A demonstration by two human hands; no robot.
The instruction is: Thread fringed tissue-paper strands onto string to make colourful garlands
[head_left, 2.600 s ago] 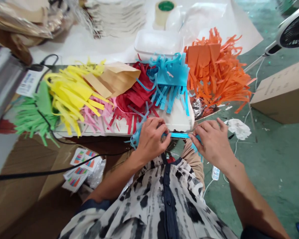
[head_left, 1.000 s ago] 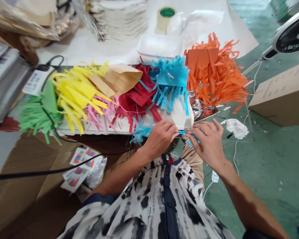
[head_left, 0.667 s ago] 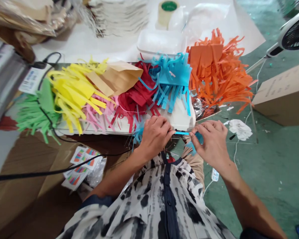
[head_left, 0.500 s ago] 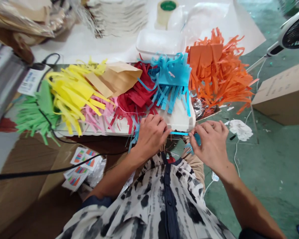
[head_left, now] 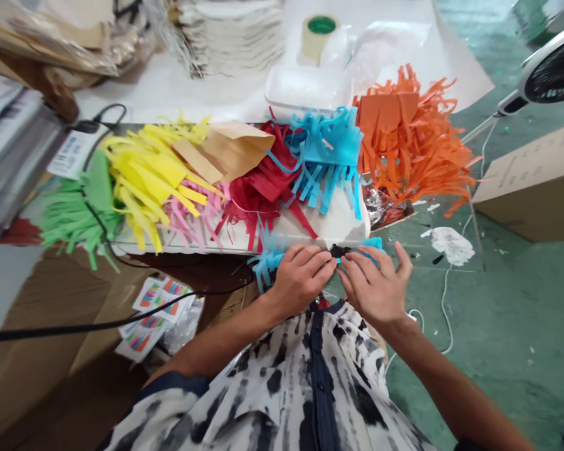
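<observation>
Side by side at the table's front edge, my left hand (head_left: 303, 275) and my right hand (head_left: 376, 282) are closed on one piece of blue fringed tissue paper (head_left: 264, 268), rolled narrow between them. Its fringe hangs out left of my left hand, and a blue end shows behind my right fingers. Most of the roll lies hidden under my fingers, whose tips nearly meet. Just beyond them sits a small black thing (head_left: 339, 250) I cannot make out. More blue fringed paper (head_left: 329, 147) lies on the table ahead.
Fringed paper bundles line the table: green (head_left: 98, 181), yellow (head_left: 145, 163), pink (head_left: 192, 216), red (head_left: 263, 185) and orange (head_left: 413, 138). Behind are a white tray (head_left: 305, 88) and a tape roll (head_left: 313, 47). A fan (head_left: 554, 69) and cardboard box (head_left: 536, 175) stand right. A black cable (head_left: 98, 326) crosses left.
My right hand has moved left, close to my left hand. The blue strip that was stretched between them is now mostly covered by my fingers. The view has shifted slightly.
</observation>
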